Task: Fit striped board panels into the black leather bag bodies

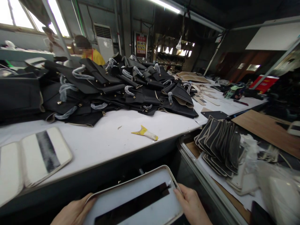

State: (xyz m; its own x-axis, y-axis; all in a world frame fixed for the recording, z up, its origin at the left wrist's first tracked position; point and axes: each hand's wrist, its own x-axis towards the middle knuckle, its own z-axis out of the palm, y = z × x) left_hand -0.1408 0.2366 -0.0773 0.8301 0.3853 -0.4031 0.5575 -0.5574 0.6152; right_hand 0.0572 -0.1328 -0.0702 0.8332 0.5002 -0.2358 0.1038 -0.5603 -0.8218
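Note:
I hold a flat white panel with rounded corners and a black stripe (pixel 138 200) low at the frame's bottom, below the table edge. My left hand (pixel 75 213) grips its left edge with fingers curled under. Its right edge is held by my right hand (pixel 191 204), thumb on top near the stripe's end. Two similar white panels (pixel 35 159) lie on the white table (pixel 105 140) at the left, one with a dark stripe.
A big heap of black leather bag parts (pixel 112 90) covers the table's far side. A yellow-bladed scraper (pixel 145 132) lies near the front edge. A stack of black oval pieces (pixel 222 143) fills a lower shelf at right. A person in yellow (pixel 91 51) works behind.

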